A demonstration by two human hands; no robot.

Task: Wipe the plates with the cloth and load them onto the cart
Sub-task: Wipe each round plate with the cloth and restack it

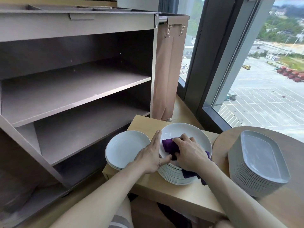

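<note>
At the far left, a grey cart (82,102) with deep open shelves, and on its right side a brown cloth bag (166,71) hanging from two metal clips. Just below and to the right of the cart, a light wooden tabletop (172,195) bearing two stacks of round white plates side by side. First the low stack (125,148), just beside the taller one. Then the left hand (150,155) — grip open, fingers straight and together along the left rim of the top plate (185,130), thumb stretched over the near edge onto the plate's face. Under that plate, the tall stack (174,177), many rims showing. In the hollow of the top plate, the purple cloth (169,145): lies bunched up there, one end trailing over the near rim and down the front of the stack. On top of the cloth, the right hand (190,152) — grip closed on it, fingers curled over the bunched part. Presses it against the plate. Farther right, a round wooden tabletop (287,203) with a high stack of grey oval dishes (256,162), well apart from both hands. Behind, at the far right, a large window (263,79) looking down on a car park.
</note>
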